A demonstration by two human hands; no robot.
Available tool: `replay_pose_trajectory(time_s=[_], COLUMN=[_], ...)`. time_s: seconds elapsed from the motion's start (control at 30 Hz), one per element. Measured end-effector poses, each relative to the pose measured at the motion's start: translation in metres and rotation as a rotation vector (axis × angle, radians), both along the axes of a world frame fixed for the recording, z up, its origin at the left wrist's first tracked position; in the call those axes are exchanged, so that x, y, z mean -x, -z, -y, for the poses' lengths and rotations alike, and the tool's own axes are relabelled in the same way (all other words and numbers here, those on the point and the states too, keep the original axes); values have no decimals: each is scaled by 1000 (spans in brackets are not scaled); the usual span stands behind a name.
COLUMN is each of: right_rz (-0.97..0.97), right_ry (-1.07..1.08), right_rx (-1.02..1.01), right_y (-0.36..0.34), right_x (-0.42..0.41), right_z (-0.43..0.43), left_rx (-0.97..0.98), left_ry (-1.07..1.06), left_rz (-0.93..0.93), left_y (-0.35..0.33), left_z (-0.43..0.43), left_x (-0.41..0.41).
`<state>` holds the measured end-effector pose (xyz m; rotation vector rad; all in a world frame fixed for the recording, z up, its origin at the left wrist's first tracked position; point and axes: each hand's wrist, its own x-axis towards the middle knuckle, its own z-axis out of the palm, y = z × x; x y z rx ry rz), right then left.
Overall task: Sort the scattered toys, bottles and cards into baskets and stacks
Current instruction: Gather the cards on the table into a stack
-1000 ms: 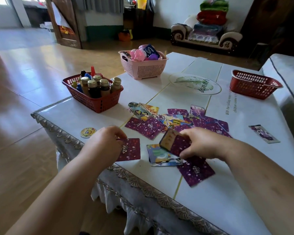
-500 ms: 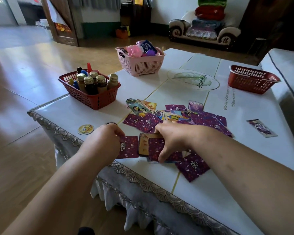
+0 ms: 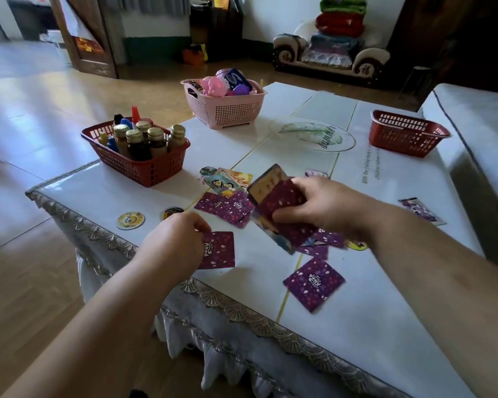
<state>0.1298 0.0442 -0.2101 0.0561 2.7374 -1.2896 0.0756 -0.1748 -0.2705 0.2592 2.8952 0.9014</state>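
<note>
1. A white table [image 3: 357,340] fills the middle of the frame, seen from above by the person working at it.
2. The left hand [image 3: 181,242], at lower centre, has curled fingers that pinch the left edge of a purple card [image 3: 220,249]. The card lies flat close to the table's near edge.
3. The right hand [image 3: 322,205], right of centre, grips a tilted bunch of cards [image 3: 273,193] raised off the table.
4. Loose cards [image 3: 227,208] lie scattered left of and beneath that hand, some picture-side up.
5. A single card [image 3: 314,282] lies apart, lower right of centre.
6. A stray card [image 3: 420,211] lies near the right edge.
7. At left, a red basket [image 3: 144,168] holds upright bottles [image 3: 138,139].
8. At upper centre, a pink basket [image 3: 224,110] holds toys [image 3: 222,84].
9. At upper right stands a second red basket [image 3: 406,136]; its inside is hidden.
10. A round yellow disc [image 3: 130,220] lies left of the left hand.
</note>
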Motion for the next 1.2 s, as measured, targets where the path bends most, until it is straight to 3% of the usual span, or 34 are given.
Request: replay_pose_trajectory(time_s=[0.17,0.27,0.37,0.47,0.5,0.6,0.67,0.77,0.83,0.9,1.0,1.13,1.2], right_rz=[320,335,270,42,-42,-251,-257,-157,-102,7,42,116,165], right_ry=[-332,-314,-221,-61,-31,56,124,198,158,70,92,196,157], right_rx=[-701,-819,-744,-353,-326,-538,-542,-360,-310,-244,-154,-502,-556], right_y=[11,34,29,31,36,60,66,64,61,53,36,40,49], right_x=[-31,-41,-52,-58,-57,-49,-45,-40,-34,-29,-16,5,10], right_z=[-19,-24,-30,-12,-5,4,2,6,17,18,-11,-49,-51], left_rx=[-23,-153,-267,-361,-394,-454,-528,-775,-684,-440,-309,-179,-109], left_ry=[5,-8,8,152,222,363,328,296,337,288,180,240,313], left_rz=[-42,-5,-57,-46,-7,67,71,248,262,99,-2,54,100], left_y=[4,8,5,2,0,2,2,3,8,16,13,6,3], left_z=[-8,-12,-19,-34,-41,-54,-57,-60,-58,-53,-41,-25,-23], left_x=[-3,-3,-10,-25,-32,-40,-42,-42,-39,-31,-20,-14,-15])
